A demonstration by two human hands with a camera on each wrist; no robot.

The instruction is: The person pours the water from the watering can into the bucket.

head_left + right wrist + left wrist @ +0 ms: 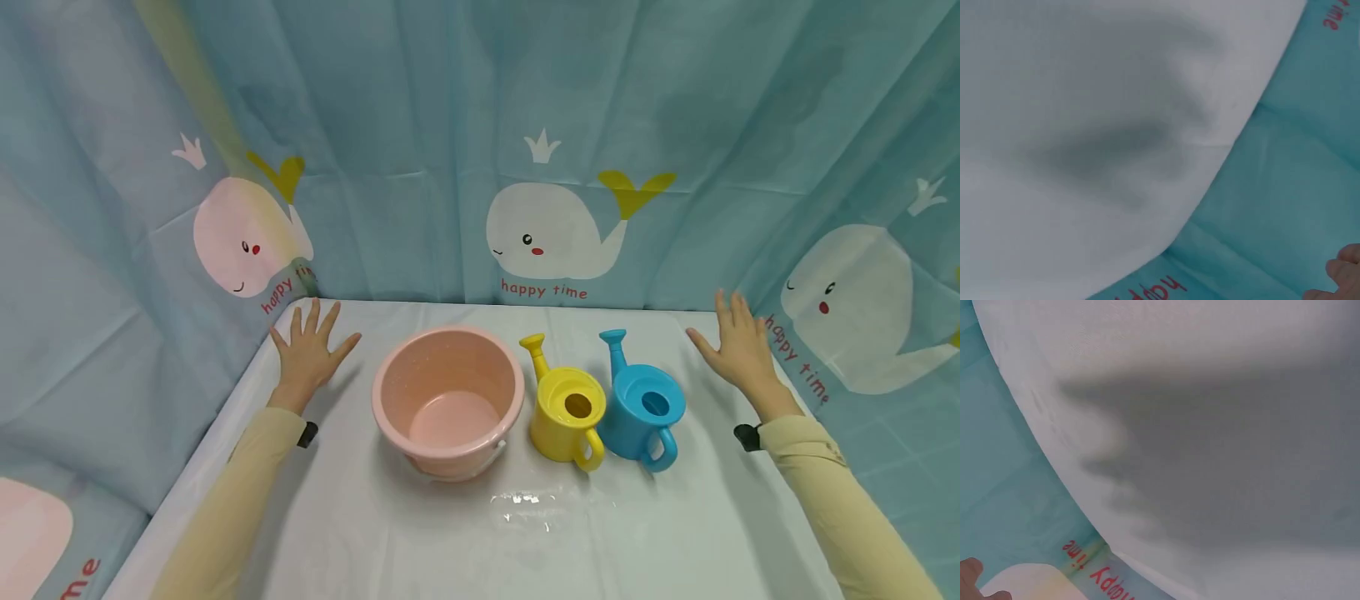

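Above the table's far left corner, the left hand (306, 357) has its fingers spread wide and grips nothing; above the far right, the right hand (744, 357) has its fingers straight and its thumb held out, likewise holding nothing. Each wrist view gives only a soft shadow and a few fingertips in a corner, so how high the hands are is hard to judge. Pale sleeves (243, 500) run back from both wrists. The table's left edge passes just outside the left hand, its right edge just outside the right hand, and its far edge near both sets of fingertips. White tabletop (397, 554) shows between the left hand and the pink bucket (448, 452), and a narrower strip between the right hand and the blue watering can (624, 429). The bucket stands upright, mouth up, inward from the left hand; the blue can is inward from the right hand and nearer the body. Further in from the right hand, the yellow watering can (551, 433) stands between the two, spout away from the body, handle towards it. Beyond the fingertips hangs a blue-green curtain (382, 233) printed with whales (555, 233).
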